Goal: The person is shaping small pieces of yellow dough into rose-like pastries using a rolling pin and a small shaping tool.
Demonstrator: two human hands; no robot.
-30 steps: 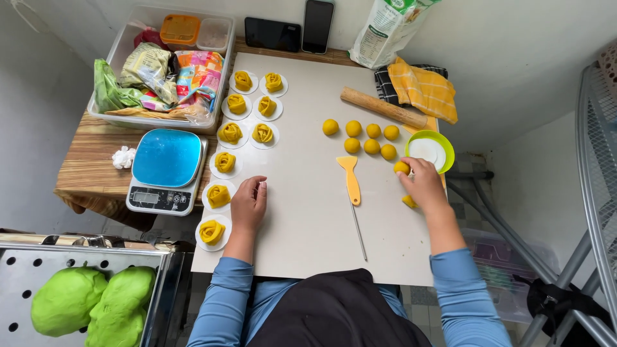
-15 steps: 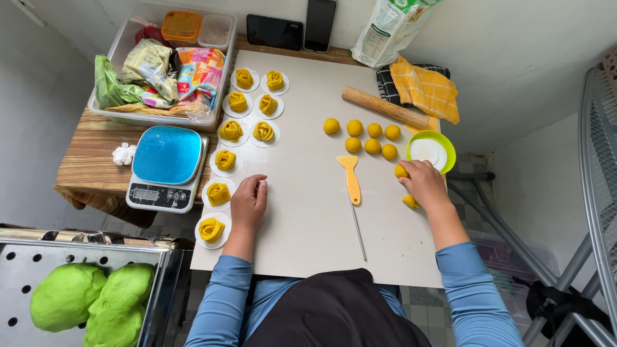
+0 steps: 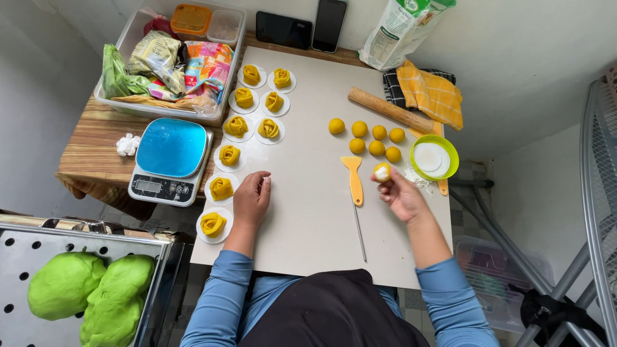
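Observation:
My right hand (image 3: 400, 193) holds a yellow dough ball (image 3: 382, 171) dusted with white flour, lifted just left of the green bowl of flour (image 3: 434, 158). My left hand (image 3: 252, 199) rests on the white board (image 3: 308, 218), fingers loosely curled, holding nothing, beside the nearest yellow dough rosettes (image 3: 222, 188) on round white papers. Several more yellow dough balls (image 3: 376, 138) lie on the board ahead of my right hand. A yellow scraper (image 3: 354, 180) and a thin metal skewer (image 3: 360, 231) lie between my hands.
A wooden rolling pin (image 3: 389, 109) and yellow cloth (image 3: 430, 95) lie at the far right. A blue kitchen scale (image 3: 169, 160) and a plastic bin of packets (image 3: 168, 61) sit at left. Green dough lumps (image 3: 90, 289) rest on a perforated metal tray at lower left.
My right hand has pulled back from the flour bowl towards me and the board's middle, carrying a floured yellow dough ball. My left hand has stayed in place.

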